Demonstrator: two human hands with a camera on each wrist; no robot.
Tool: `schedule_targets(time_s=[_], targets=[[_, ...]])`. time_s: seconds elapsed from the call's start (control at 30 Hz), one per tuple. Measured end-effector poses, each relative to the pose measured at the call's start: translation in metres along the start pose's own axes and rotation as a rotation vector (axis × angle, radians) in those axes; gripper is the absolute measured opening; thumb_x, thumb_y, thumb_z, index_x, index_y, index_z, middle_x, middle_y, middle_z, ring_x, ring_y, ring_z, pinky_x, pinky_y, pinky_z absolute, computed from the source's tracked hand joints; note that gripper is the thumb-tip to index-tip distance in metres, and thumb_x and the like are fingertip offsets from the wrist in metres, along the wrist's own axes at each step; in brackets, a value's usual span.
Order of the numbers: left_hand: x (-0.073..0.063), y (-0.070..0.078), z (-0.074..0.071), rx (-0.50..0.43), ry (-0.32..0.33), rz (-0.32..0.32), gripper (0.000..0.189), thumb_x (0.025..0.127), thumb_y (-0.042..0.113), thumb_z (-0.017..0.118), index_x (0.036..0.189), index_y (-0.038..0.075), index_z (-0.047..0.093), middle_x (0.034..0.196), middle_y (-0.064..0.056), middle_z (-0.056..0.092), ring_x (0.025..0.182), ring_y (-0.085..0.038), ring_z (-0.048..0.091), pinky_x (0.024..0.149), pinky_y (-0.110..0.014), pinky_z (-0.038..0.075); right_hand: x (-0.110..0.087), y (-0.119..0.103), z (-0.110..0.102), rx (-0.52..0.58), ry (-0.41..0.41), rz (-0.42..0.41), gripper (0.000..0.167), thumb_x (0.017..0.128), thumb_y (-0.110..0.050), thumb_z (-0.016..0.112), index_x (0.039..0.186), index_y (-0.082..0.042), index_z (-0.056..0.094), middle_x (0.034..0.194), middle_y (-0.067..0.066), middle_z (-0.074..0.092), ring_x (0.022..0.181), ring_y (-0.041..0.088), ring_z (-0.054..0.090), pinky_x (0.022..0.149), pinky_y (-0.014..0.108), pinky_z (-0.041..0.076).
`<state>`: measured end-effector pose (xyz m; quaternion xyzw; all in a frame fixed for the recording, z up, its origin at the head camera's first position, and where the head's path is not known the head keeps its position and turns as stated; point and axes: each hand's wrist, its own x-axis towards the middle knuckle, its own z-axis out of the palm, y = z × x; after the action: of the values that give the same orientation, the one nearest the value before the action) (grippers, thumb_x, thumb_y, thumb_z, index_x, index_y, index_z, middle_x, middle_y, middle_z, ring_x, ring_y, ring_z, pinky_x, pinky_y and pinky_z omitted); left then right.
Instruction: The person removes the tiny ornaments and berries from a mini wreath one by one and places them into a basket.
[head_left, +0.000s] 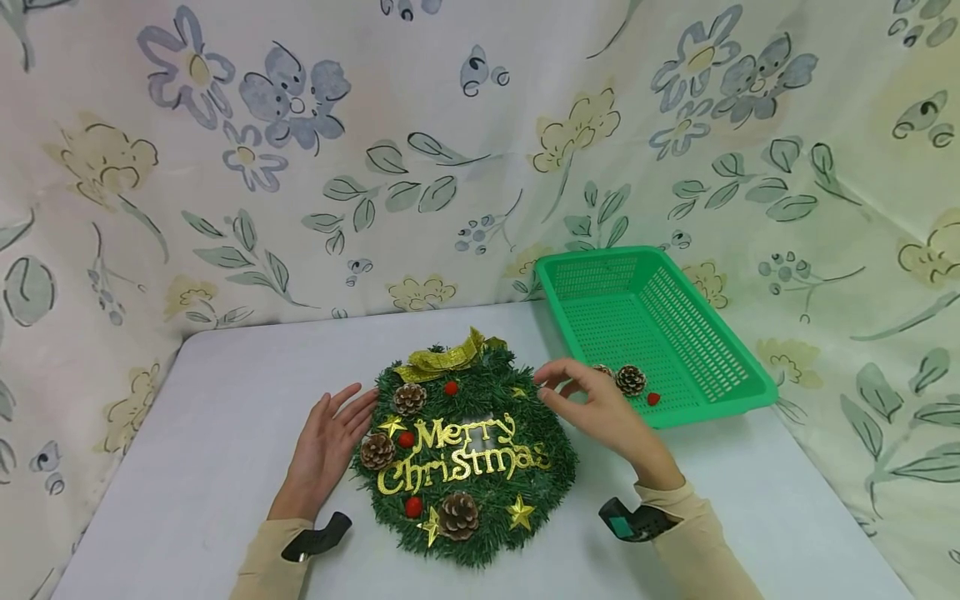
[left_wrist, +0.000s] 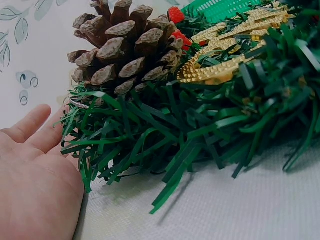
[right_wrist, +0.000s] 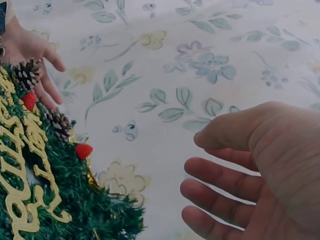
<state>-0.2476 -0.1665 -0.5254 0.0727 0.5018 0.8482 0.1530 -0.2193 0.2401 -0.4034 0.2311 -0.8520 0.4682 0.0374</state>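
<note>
A green tinsel wreath [head_left: 549, 492] lies on the table, with gold "Merry Christmas" lettering [head_left: 463, 465] across its middle. Pine cones [head_left: 458, 516], red berries [head_left: 413, 507], gold stars [head_left: 521, 512] and a gold ribbon [head_left: 442, 360] decorate it. My left hand [head_left: 324, 446] is palm up at the wreath's left side, fingers extended, fingertips right at the tinsel beside a pine cone [left_wrist: 125, 50]. Over the wreath's upper right edge, my right hand [head_left: 596, 412] hovers with loosely bent fingers. Between its thumb and fingers [right_wrist: 220, 172], nothing shows in the right wrist view.
A green plastic basket [head_left: 720, 350] stands at the back right, partly behind my right hand. Inside it lie pine cones [head_left: 631, 380] and a red berry [head_left: 653, 399]. A floral cloth [head_left: 420, 217] hangs behind the white table [head_left: 247, 400].
</note>
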Motion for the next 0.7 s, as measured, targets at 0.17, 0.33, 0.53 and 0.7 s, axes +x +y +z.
schedule_targets(time_s=[0.17,0.33,0.53,0.7], targets=[[0.000,0.000,-0.001,-0.010,-0.010,-0.001,0.072,0.111,0.050,0.019,0.163,0.002,0.001,0.167,-0.015,0.025,0.138,-0.001,0.050,0.113,-0.020,0.043,0.000,-0.002,0.008,0.047,-0.037,-0.002,0.018,0.100,-0.011,0.065,0.118,-0.013,0.067,0.114,0.004,0.070,0.098,0.007,0.064,0.085,0.028,0.055],[-0.001,0.000,-0.001,-0.006,-0.011,0.001,0.072,0.111,0.050,0.018,0.163,0.002,0.001,0.168,-0.015,0.024,0.138,-0.001,0.050,0.113,-0.020,0.043,0.000,-0.003,0.020,0.087,-0.101,-0.013,0.020,0.101,-0.015,0.064,0.120,-0.018,0.066,0.115,0.001,0.069,0.099,0.008,0.063,0.084,0.029,0.055],[0.000,0.001,-0.001,-0.002,-0.007,-0.005,0.073,0.111,0.050,0.019,0.163,0.003,0.001,0.170,-0.019,0.016,0.140,-0.002,0.048,0.114,-0.019,0.042,0.000,-0.004,0.030,0.139,-0.152,-0.023,0.021,0.102,-0.015,0.063,0.122,-0.020,0.065,0.115,0.005,0.068,0.096,0.010,0.063,0.083,0.031,0.056],[0.000,0.001,0.000,0.000,-0.006,-0.009,0.073,0.111,0.051,0.020,0.163,0.004,0.001,0.169,-0.015,0.023,0.143,-0.005,0.045,0.114,-0.019,0.042,-0.001,-0.007,0.036,0.152,-0.177,-0.016,0.021,0.102,-0.016,0.063,0.122,-0.021,0.065,0.111,0.005,0.068,0.094,0.011,0.064,0.082,0.031,0.056]])
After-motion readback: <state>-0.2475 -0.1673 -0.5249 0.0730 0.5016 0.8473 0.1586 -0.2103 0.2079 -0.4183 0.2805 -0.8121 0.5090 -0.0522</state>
